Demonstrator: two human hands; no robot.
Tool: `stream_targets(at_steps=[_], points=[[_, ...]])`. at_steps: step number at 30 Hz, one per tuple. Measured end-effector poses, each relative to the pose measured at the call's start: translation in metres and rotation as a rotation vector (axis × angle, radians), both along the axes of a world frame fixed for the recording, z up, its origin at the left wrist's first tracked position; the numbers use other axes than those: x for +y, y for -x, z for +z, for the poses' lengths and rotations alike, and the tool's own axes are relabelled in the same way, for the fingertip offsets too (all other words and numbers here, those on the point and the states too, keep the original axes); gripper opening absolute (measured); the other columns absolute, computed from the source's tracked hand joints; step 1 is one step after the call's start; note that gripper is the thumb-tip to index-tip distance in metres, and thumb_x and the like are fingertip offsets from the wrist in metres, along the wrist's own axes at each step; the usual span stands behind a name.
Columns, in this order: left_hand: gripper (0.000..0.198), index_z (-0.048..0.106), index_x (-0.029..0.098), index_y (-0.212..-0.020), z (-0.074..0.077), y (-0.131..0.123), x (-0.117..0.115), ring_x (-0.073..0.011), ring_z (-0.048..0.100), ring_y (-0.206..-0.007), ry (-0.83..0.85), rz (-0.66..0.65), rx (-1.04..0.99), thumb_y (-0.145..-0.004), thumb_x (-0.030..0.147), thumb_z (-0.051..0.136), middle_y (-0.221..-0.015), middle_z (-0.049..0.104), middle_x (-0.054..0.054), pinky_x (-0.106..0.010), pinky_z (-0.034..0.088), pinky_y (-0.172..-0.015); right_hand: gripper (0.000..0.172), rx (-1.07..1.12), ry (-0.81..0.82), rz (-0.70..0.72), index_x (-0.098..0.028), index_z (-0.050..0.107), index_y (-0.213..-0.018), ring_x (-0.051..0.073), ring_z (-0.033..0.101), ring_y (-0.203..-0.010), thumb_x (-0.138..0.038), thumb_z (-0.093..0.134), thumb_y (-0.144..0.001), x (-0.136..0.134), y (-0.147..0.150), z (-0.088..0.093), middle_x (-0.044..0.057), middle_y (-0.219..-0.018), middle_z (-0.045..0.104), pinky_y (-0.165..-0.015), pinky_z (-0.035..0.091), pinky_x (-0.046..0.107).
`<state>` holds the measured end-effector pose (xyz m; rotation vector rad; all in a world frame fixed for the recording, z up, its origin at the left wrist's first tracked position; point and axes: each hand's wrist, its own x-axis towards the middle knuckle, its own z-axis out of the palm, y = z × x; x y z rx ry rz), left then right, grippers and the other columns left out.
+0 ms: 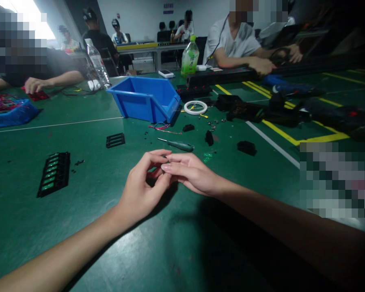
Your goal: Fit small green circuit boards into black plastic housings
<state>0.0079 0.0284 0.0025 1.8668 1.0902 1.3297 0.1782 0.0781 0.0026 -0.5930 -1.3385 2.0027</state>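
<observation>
My left hand [141,184] and my right hand [197,174] meet over the green table, fingertips pinched together. Between them shows a sliver of a small dark piece [165,163]; most of it is hidden by the fingers, and I cannot make out its kind. Just beyond the fingertips lies a screwdriver [180,145] with a dark green handle. Small black parts [209,138] and green bits [208,156] are scattered to its right. Off to the left lie a black frame holding a row of green pieces [54,174] and a smaller slotted black frame [115,140].
A blue bin [133,103] stands ahead, beside a white ring [195,108] and loose screws [212,123]. Behind are a green-labelled bottle [190,57] and a clear bottle [97,63]. A blue tray of wires [11,115] sits far left. Co-workers sit across the table.
</observation>
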Motion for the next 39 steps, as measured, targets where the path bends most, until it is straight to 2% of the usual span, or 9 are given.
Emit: stream_targets(at_steps=[13, 25, 39], points=[[0.018, 0.058, 0.021, -0.111, -0.0035, 0.0002, 0.0008, -0.0261, 0.064, -0.127, 0.015, -0.014, -0.034, -0.096, 0.020, 0.068, -0.136, 0.064, -0.014, -0.042, 0.058, -0.100, 0.024, 0.019, 0.040, -0.013, -0.010, 0.076, -0.103, 0.021, 0.074, -0.096, -0.028, 0.077, -0.086, -0.0011, 0.0010, 0.0011, 0.012, -0.103, 0.077, -0.090, 0.056, 0.035], [0.017, 0.058, 0.021, -0.110, -0.0007, 0.0002, 0.0008, -0.0231, 0.064, -0.125, 0.001, -0.011, -0.016, -0.096, 0.017, 0.067, -0.134, 0.065, -0.012, -0.038, 0.055, -0.101, 0.024, 0.015, 0.049, 0.001, -0.011, 0.077, -0.101, 0.021, 0.073, -0.098, -0.030, 0.077, -0.086, -0.0003, 0.0011, 0.0023, 0.013, -0.104, 0.077, -0.089, 0.056, 0.033], [0.016, 0.059, 0.020, -0.107, 0.0027, 0.0003, 0.0025, -0.0236, 0.065, -0.124, 0.025, -0.031, -0.064, -0.094, 0.016, 0.068, -0.131, 0.066, -0.012, -0.043, 0.052, -0.107, 0.018, 0.025, 0.093, 0.020, -0.012, 0.079, -0.099, 0.018, 0.072, -0.095, -0.026, 0.075, -0.088, 0.0009, -0.0014, 0.0050, 0.010, -0.101, 0.077, -0.085, 0.057, 0.029]])
